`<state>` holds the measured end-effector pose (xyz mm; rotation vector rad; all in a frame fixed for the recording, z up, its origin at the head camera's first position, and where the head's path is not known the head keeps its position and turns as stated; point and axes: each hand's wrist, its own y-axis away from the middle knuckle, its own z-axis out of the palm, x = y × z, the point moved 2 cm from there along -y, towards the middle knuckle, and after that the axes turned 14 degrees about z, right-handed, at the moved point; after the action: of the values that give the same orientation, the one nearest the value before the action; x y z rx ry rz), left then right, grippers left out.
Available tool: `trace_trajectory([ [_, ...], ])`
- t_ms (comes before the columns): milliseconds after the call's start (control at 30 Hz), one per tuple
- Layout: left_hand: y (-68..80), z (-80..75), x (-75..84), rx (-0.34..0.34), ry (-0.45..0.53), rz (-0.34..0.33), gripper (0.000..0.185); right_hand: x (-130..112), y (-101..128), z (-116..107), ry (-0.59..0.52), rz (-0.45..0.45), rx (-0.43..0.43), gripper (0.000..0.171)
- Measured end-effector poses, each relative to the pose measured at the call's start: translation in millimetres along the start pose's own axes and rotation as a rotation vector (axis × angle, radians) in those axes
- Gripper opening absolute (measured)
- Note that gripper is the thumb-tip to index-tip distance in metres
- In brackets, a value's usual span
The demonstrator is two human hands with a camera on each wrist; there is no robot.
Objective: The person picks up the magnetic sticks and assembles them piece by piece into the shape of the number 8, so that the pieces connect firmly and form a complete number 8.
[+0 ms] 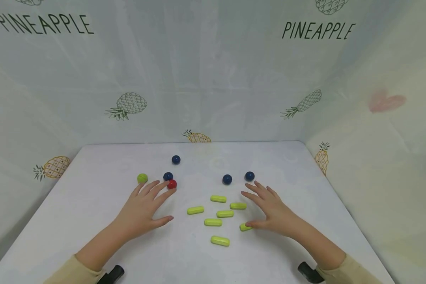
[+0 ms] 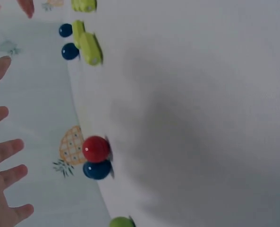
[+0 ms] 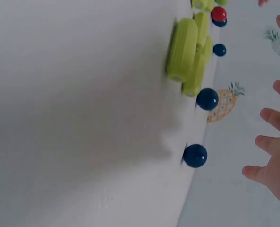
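Two hands lie spread over a white table [image 1: 92, 185] in the head view, fingers straight and apart, neither one holding anything. The left hand [image 1: 145, 207] reaches forward so that its fingertips are just beside a red ball [image 1: 172, 184], which sits touching a dark blue ball [image 1: 168, 176]. A green ball [image 1: 142, 178] lies just left of those fingertips, and another blue ball [image 1: 176, 159] sits farther back. The right hand [image 1: 269, 211] has its thumb at a yellow-green capsule [image 1: 245, 227]; whether they touch I cannot tell. Six more capsules of the same kind are scattered between the hands, the nearest one [image 1: 220, 240] towards the front edge. Two further blue balls [image 1: 227, 179] and [image 1: 249, 176] rest just beyond the right fingertips. Pineapple-printed sheeting [image 1: 127, 104] walls the table on three sides.

From the left wrist, the spread fingers [image 2: 5, 151] hover apart from the red ball [image 2: 96, 148], which sits against the blue one [image 2: 97, 169]; the green ball [image 2: 122, 222] peeks in at the edge.

From the right wrist, the straight fingers [image 3: 272, 163] stand clear of the two blue balls [image 3: 195, 155] and [image 3: 207, 99], with capsules [image 3: 182, 49] bunched beyond them.
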<state>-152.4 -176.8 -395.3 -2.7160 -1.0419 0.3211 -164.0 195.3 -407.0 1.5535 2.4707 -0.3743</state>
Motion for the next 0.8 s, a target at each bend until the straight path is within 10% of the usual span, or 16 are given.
trace_trajectory([
  [800, -28.2, 28.6, 64.9, -0.117, 0.205, 0.15, 0.067, -27, 4, 28, -0.095, -0.111, -0.183, 0.069],
])
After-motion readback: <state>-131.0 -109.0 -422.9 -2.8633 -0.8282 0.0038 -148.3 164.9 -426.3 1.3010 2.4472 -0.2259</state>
